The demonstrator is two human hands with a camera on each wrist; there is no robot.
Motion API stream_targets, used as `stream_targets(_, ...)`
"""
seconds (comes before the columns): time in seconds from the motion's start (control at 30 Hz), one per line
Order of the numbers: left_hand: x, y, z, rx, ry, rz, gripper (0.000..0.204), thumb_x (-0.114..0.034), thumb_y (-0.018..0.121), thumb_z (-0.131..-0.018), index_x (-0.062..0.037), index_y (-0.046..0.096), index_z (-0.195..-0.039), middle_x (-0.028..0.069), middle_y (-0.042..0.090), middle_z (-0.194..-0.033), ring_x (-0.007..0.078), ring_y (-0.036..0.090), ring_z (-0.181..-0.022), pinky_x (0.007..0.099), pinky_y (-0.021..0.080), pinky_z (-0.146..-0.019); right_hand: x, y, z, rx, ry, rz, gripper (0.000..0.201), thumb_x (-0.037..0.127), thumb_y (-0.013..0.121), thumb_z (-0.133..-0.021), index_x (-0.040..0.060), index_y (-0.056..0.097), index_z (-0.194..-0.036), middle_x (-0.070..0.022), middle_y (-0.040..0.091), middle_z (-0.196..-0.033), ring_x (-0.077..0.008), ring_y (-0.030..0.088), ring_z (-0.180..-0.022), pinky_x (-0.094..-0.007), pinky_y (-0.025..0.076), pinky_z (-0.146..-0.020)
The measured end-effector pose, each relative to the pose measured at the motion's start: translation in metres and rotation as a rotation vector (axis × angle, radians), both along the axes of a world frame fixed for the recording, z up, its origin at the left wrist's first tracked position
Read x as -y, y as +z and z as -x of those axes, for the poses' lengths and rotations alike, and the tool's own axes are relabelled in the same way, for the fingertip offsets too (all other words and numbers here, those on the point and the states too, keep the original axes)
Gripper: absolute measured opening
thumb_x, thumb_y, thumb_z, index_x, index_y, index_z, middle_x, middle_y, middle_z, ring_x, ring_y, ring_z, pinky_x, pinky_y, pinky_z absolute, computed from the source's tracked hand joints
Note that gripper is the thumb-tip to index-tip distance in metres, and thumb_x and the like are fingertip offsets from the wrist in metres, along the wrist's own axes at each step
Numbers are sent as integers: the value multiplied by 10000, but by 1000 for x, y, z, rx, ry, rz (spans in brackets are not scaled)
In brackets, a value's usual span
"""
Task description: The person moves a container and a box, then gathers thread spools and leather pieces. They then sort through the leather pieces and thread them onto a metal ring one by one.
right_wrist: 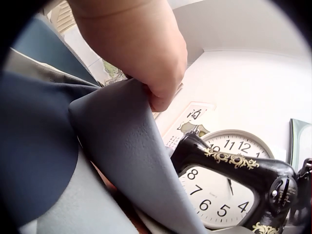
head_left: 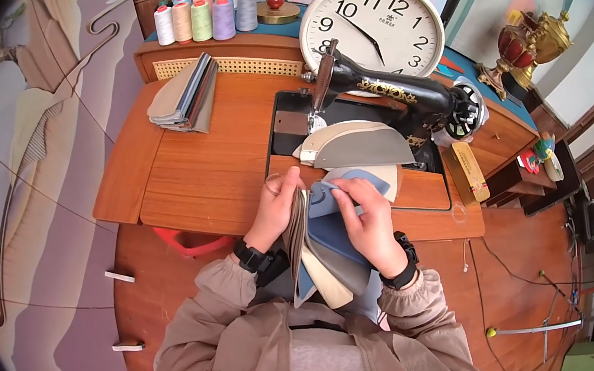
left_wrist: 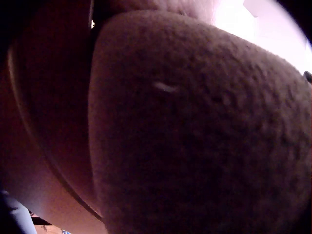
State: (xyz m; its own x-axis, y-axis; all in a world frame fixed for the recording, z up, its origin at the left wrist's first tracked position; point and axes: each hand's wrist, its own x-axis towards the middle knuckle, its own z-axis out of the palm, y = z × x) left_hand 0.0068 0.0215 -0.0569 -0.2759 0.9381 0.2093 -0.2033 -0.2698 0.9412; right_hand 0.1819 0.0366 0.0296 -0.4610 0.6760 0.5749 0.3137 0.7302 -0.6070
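Above the front edge of the sewing table, my left hand (head_left: pixel 275 209) grips a fanned bundle of leather-like pieces (head_left: pixel 297 239) in brown, cream, grey and blue. My right hand (head_left: pixel 370 227) pinches the top edge of a blue-grey piece (right_wrist: pixel 124 129) beside that bundle, folding it over. Darker blue and grey pieces hang beneath it. Just beyond my hands, half-round cream and grey pieces (head_left: pixel 363 149) lie on the bed of a black sewing machine (head_left: pixel 393 90). A dark, textured brown surface (left_wrist: pixel 195 126) fills most of the left wrist view.
Another stack of pieces (head_left: pixel 184 99) lies at the table's back left. Thread spools (head_left: pixel 202 21) and a round clock (head_left: pixel 371 22) stand behind the machine. A yellow tin (head_left: pixel 469 172) is at the right edge, and a red stool (head_left: pixel 188 241) is below the table.
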Motion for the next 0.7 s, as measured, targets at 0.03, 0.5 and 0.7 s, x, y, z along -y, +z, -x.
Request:
stream_targets(0.03,0,1,0,-1,0,-3,522,-360,504,-1054,-16,624,-679,-15,545,-585,63,491,-561,247,379,-547,0,0,0,13,19,-33,140,14,637,-896,12,675,-1032,-140,641,-862,-340,594,-774,-407,485,-707)
stream_targets(0.5,0,4,-1,15,16,66,533,-382,514,-1046,-33,622,-659,-39,527,-555,41,462,-516,236,354,-500,11,13,-16,467,37,-551,422,40,651,-738,28,655,-1160,-36,572,-877,-186,595,-765,-309,511,-642)
stream_targets(0.7,2,1,1,40,-21,80,535,-399,492,-1053,-40,627,-680,-52,529,-567,30,460,-528,222,354,-509,10,-3,-12,275,9,-552,314,21,740,-756,40,689,-1065,-41,591,-824,-207,591,-692,-330,507,-600)
